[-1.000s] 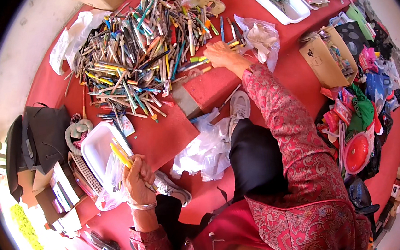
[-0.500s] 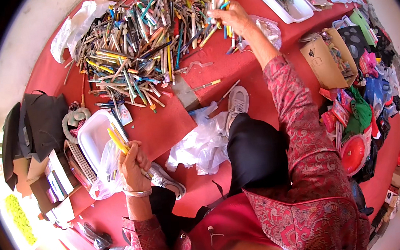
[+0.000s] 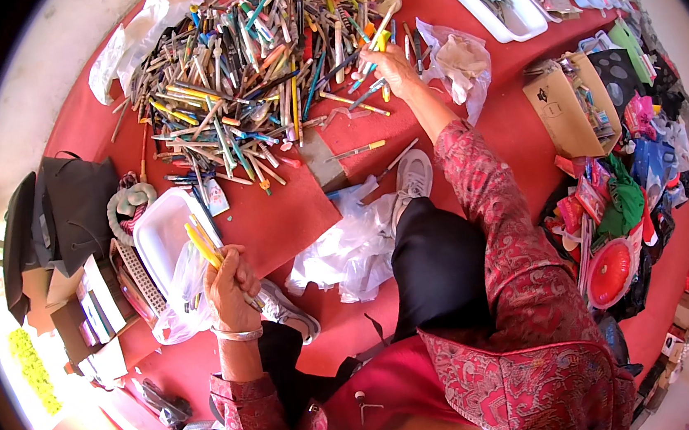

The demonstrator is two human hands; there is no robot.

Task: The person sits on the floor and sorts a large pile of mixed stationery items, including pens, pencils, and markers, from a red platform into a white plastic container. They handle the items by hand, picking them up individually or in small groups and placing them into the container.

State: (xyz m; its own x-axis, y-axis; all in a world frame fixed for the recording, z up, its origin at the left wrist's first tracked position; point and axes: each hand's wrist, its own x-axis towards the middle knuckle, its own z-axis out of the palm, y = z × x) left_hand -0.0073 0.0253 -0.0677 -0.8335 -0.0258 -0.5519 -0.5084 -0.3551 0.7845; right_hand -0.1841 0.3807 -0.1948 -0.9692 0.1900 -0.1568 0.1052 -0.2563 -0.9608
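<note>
In the head view, the sorting by hand is looking only partly done. A small bunch of yellow pens point(image 3: 206, 246) is sitting in the left hand point(image 3: 233, 294), and a few mixed pens point(image 3: 383, 41) are resting in the right hand point(image 3: 395, 67). Far more is left: a large heap of pens point(image 3: 224, 85) is covering the upper part of the red floor point(image 3: 272, 234), with colours and kinds lying jumbled together. A yellow-ended pen point(image 3: 363, 149) is lying apart, below the heap.

As for the fingers, those of the left hand are curling firmly around the yellow pens, which are sticking out above the fist toward the white tray point(image 3: 162, 232). A clear plastic bag point(image 3: 184, 313) is hanging just beside that hand; whether the two are touching, I cannot tell. The right hand's fingers are pinching the mixed pens, a pale one, a yellow-green one and a bluish one, which are pointing different ways out of the grip. That hand is hovering near the right edge of the heap, with a crumpled clear bag point(image 3: 479, 86) lying to its right.
</note>
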